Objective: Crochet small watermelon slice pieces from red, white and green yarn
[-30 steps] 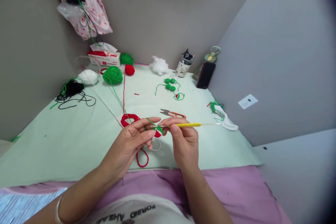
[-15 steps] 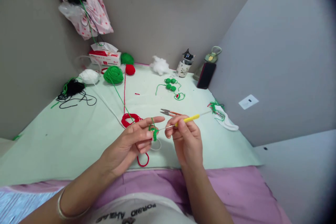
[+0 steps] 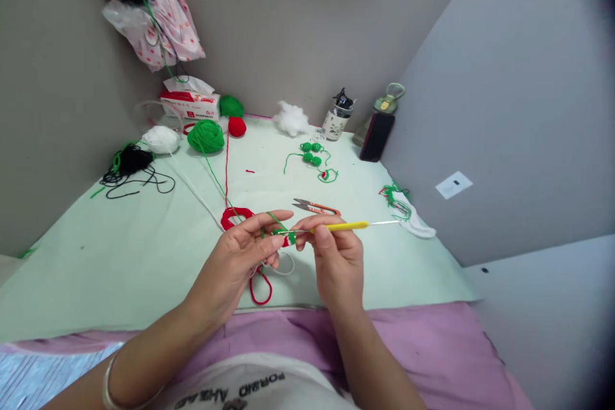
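Observation:
Pinched in my left hand (image 3: 247,246) is a small crochet piece (image 3: 289,239) in green, white and red. Green yarn runs over the stretched index finger of that hand. My right hand (image 3: 339,256) grips a crochet hook (image 3: 342,226) by its yellow handle, and the hook's metal tip meets the green edge of the piece. The fingertips of both hands are close together there. A red yarn loop (image 3: 261,288) and a thin white strand hang below the left hand. Behind the hands lie orange-handled thread snips (image 3: 317,207) and a coil of red yarn (image 3: 235,216).
Along the back stand white (image 3: 162,139), green (image 3: 205,136) and red (image 3: 237,126) yarn balls, a tissue box (image 3: 189,104), white stuffing (image 3: 291,118), a jar (image 3: 337,122) and a phone (image 3: 377,137). Small green crochet balls (image 3: 311,154) lie mid-table. Black yarn (image 3: 131,160) sits left, yarn scraps (image 3: 401,202) right.
The hook has swung flatter, and its tip has moved left to the crochet piece. My right hand has come slightly left and lower. More of the piece's red and white shows.

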Demonstrator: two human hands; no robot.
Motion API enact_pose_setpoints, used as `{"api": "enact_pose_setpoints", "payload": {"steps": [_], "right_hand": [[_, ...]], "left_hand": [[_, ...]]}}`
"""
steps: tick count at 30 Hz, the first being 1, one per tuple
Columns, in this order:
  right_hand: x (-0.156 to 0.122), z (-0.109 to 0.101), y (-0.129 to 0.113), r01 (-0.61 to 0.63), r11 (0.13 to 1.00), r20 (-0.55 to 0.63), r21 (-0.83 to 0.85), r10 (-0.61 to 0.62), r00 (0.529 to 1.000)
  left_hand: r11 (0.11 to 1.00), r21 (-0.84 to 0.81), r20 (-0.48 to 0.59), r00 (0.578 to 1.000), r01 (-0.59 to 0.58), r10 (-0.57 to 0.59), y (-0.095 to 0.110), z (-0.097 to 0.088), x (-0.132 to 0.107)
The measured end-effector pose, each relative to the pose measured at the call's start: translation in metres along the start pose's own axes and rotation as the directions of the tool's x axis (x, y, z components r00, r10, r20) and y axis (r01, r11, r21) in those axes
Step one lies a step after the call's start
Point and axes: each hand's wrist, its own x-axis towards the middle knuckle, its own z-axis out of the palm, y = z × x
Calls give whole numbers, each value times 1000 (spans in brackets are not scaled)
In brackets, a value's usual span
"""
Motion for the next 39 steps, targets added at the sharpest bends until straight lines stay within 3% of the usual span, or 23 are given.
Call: {"api": "enact_pose_setpoints", "payload": {"steps": [4, 8, 13, 17, 19, 24, 28, 31, 33, 34, 36, 39], "right_hand": [[2, 0, -1, -39, 997, -15, 61, 40, 999], [0, 0, -4, -6, 1000, 1, 8, 6, 1000], [-8, 1, -10, 164, 966, 20, -202, -163, 986], [-11, 1, -9, 393, 838, 132, -379, -371, 919], [-11, 1, -8, 453, 795, 181, -404, -416, 891], [-8, 0, -6, 419, 835, 117, -358, -405, 907], [-9, -1, -5, 446, 811, 158, -378, -418, 895], [-12, -2, -2, 532, 655, 266, -538, -466, 844], [-14, -3, -1, 600, 510, 341, -617, -513, 787], [-15, -3, -1, 614, 489, 347, -619, -531, 773], [-13, -2, -3, 563, 606, 256, -562, -520, 815], [-8, 1, -8, 350, 875, 21, -334, -365, 931]], "left_hand": [[1000, -24, 2, 1000, 20, -20, 1, 0, 1], [1000, 3, -18, 1000, 2, -2, 1, -1, 0], [980, 153, -28, 991, -124, 130, -2, -3, 0], [940, 263, -32, 972, -216, 232, -4, -1, -1], [935, 274, -39, 969, -225, 245, -4, -1, -2], [959, 219, -3, 983, -179, 185, -5, -5, 0], [966, 191, -22, 983, -173, 180, -9, -6, 1], [981, 125, -46, 987, -150, 157, -10, -4, -1], [998, 10, 4, 999, -54, 54, -8, -2, -1], [998, -56, 40, 999, 16, -14, -7, -2, -1], [982, -151, 76, 992, 112, -101, -3, -3, 0], [978, -188, 45, 996, 89, -82, 1, -4, 2]]}}
